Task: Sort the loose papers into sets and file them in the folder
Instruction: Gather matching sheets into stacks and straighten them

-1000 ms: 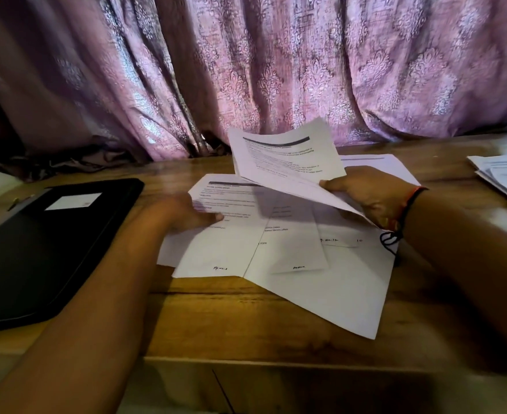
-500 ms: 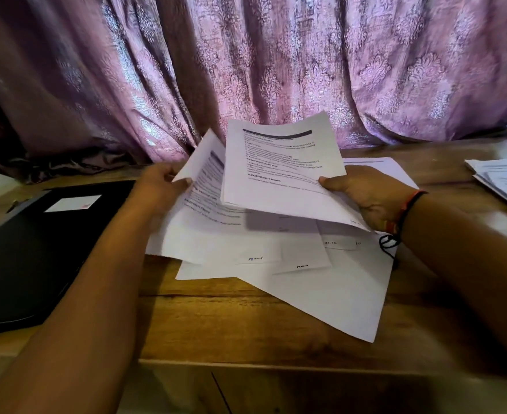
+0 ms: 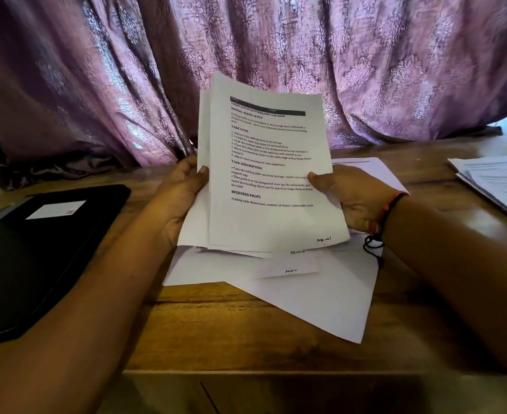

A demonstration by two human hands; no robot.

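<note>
1. While we hold the printed sheets [image 3: 270, 174] upright above the loose papers [image 3: 320, 294], our left hand [image 3: 180, 198] grips their left edge and our right hand [image 3: 356, 201] pinches their right edge.
2. Left of the printed sheets lies the closed black folder [image 3: 37, 258] on the wooden table [image 3: 216, 330].
3. Right of the printed sheets sits another paper stack [image 3: 500, 186]; behind them hangs a pink curtain [image 3: 365, 70].

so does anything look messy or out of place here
Only the loose sheets under the held set: they overlap at skewed angles, one corner pointing toward the table edge. Nothing looks torn or spilled.
</note>
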